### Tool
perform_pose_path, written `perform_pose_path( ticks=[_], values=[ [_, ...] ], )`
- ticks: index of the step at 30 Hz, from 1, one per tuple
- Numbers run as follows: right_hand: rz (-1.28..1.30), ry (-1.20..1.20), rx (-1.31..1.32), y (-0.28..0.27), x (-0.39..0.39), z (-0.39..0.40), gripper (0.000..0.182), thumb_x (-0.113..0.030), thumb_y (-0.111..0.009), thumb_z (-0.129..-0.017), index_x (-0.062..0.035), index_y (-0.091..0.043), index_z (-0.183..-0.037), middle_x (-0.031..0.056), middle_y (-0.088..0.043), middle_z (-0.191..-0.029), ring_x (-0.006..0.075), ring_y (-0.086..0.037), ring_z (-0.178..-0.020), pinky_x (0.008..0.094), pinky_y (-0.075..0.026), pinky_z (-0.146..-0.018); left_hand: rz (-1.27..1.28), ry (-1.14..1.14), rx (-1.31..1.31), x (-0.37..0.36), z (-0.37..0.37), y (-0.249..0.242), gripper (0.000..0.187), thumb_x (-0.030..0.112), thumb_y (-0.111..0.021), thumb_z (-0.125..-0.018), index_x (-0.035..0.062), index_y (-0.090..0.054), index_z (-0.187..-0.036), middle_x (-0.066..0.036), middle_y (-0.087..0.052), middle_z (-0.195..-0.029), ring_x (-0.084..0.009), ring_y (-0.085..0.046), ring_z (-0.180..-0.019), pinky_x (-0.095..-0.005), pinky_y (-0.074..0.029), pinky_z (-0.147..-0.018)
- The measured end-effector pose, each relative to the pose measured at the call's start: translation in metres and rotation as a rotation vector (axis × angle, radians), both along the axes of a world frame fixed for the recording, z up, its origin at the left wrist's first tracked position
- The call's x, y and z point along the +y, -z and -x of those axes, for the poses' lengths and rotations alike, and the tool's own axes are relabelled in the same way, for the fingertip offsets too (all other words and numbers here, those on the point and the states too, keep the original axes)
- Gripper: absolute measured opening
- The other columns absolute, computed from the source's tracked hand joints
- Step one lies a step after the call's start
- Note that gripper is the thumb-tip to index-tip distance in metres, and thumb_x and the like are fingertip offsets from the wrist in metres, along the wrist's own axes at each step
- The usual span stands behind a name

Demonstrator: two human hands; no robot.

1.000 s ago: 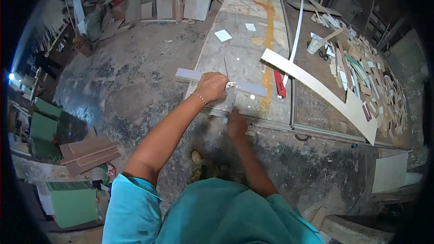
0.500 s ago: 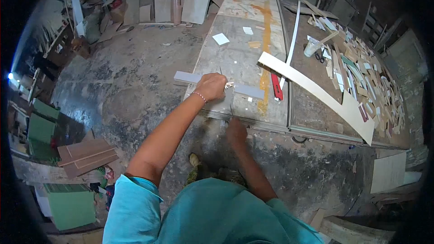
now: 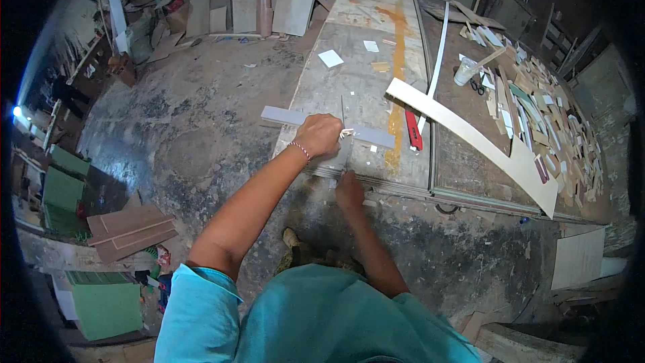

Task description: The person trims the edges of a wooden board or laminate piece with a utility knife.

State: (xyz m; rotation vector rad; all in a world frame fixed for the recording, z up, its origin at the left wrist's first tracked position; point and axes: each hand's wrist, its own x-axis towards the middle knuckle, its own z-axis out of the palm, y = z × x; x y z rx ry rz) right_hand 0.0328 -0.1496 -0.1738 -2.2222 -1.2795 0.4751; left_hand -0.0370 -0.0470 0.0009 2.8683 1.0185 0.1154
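On the worn board table (image 3: 322, 87), my left hand (image 3: 318, 135) is closed on a pale strip (image 3: 281, 115), which sticks out on both sides of it. Small light-coloured bits (image 3: 347, 132) show at its fingertips. My right hand (image 3: 350, 191) is closed at the table's near edge, round the lower end of a thin blade-like tool (image 3: 343, 113). The tool runs upward past the strip, just right of my left hand. A small white chip (image 3: 373, 148) lies below the strip's right part.
To the right lie a red tool (image 3: 412, 129), a long curved cream piece (image 3: 470, 135), a plastic cup (image 3: 463, 71), scissors (image 3: 478, 87) and many scraps (image 3: 557, 114). White squares (image 3: 330, 58) lie further up the table. Boards (image 3: 295, 4) lean at the back.
My right hand has moved slightly up toward the table edge, and the thin tool now reaches further past the strip. My left hand keeps its grip. The whole view has shifted slightly.
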Motion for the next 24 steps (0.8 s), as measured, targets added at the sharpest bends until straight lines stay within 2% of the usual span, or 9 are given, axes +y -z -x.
perform_pose_path(
  ticks=[6, 9, 15, 17, 18, 21, 24],
  values=[
    [0.096, -0.028, -0.052, -0.027, -0.013, -0.006, 0.026, -0.024, -0.035, -0.086, 0.0007, -0.044, -0.087, 0.0229, -0.056, -0.07, 0.0387, -0.057, -0.067, 0.0472, -0.043, -0.056, -0.053, -0.039, -0.055, 0.003, -0.002, 0.015, 0.011, 0.006, -0.055, -0.06, -0.0012, -0.061, -0.067, -0.019, -0.06, -0.077, -0.0323, -0.059, -0.075, -0.0379, -0.047, -0.066],
    [0.085, 0.001, -0.011, -0.009, -0.009, -0.008, 0.026, -0.026, -0.035, -0.086, -0.0005, -0.043, -0.086, 0.0222, -0.056, -0.068, 0.0393, -0.056, -0.067, 0.0495, -0.042, -0.056, -0.027, -0.062, -0.046, 0.007, -0.005, 0.015, 0.012, 0.006, -0.055, -0.06, -0.0001, -0.061, -0.069, -0.019, -0.059, -0.077, -0.0322, -0.059, -0.077, -0.0372, -0.047, -0.068],
    [-0.139, -0.183, 0.158, 0.01, -0.005, -0.034, 0.026, -0.026, -0.035, -0.086, -0.0009, -0.043, -0.082, 0.0257, -0.054, -0.068, 0.0425, -0.053, -0.067, 0.0515, -0.04, -0.06, 0.012, -0.065, -0.014, 0.013, -0.005, 0.005, 0.02, 0.014, -0.061, -0.058, 0.0007, -0.062, -0.072, -0.019, -0.059, -0.08, -0.0309, -0.058, -0.078, -0.0374, -0.047, -0.069],
    [-0.194, -0.216, 0.135, 0.022, 0.0, -0.04, 0.027, -0.025, -0.035, -0.086, -0.0001, -0.044, -0.081, 0.0268, -0.052, -0.068, 0.0432, -0.052, -0.067, 0.0508, -0.04, -0.06, 0.018, -0.029, -0.026, 0.018, -0.003, 0.002, 0.024, 0.018, -0.065, -0.057, 0.0008, -0.062, -0.073, -0.019, -0.059, -0.081, -0.0302, -0.058, -0.079, -0.0376, -0.047, -0.07],
    [-0.223, -0.233, 0.127, 0.022, 0.0, -0.039, 0.027, -0.025, -0.035, -0.086, 0.0002, -0.044, -0.08, 0.0273, -0.052, -0.068, 0.0436, -0.052, -0.068, 0.0505, -0.04, -0.061, 0.015, -0.032, -0.037, 0.021, -0.004, 0.002, 0.029, 0.021, -0.069, -0.053, 0.001, -0.061, -0.072, -0.019, -0.06, -0.077, -0.0291, -0.059, -0.077, -0.0373, -0.047, -0.069],
    [-0.198, -0.168, 0.113, 0.017, 0.0, -0.035, 0.028, -0.025, -0.036, -0.085, 0.0007, -0.044, -0.08, 0.0259, -0.053, -0.065, 0.0422, -0.053, -0.067, 0.0502, -0.04, -0.06, 0.132, -0.105, 0.091, 0.033, -0.008, 0.0, 0.056, 0.031, -0.072, -0.053, -0.0007, -0.055, -0.095, -0.022, -0.056, -0.095, -0.0309, -0.053, -0.094, -0.0379, -0.04, -0.082],
    [-0.078, -0.073, 0.066, -0.005, -0.003, -0.024, 0.028, -0.025, -0.037, -0.085, 0.0007, -0.045, -0.08, 0.0252, -0.054, -0.067, 0.0416, -0.054, -0.068, 0.0497, -0.041, -0.062, -0.474, -0.137, -0.226, 0.025, 0.002, 0.014, 0.082, 0.032, -0.074, -0.053, 0.0004, -0.035, -0.118, -0.025, -0.038, -0.119, -0.0306, -0.037, -0.112, -0.0389, -0.029, -0.093]
  ],
)
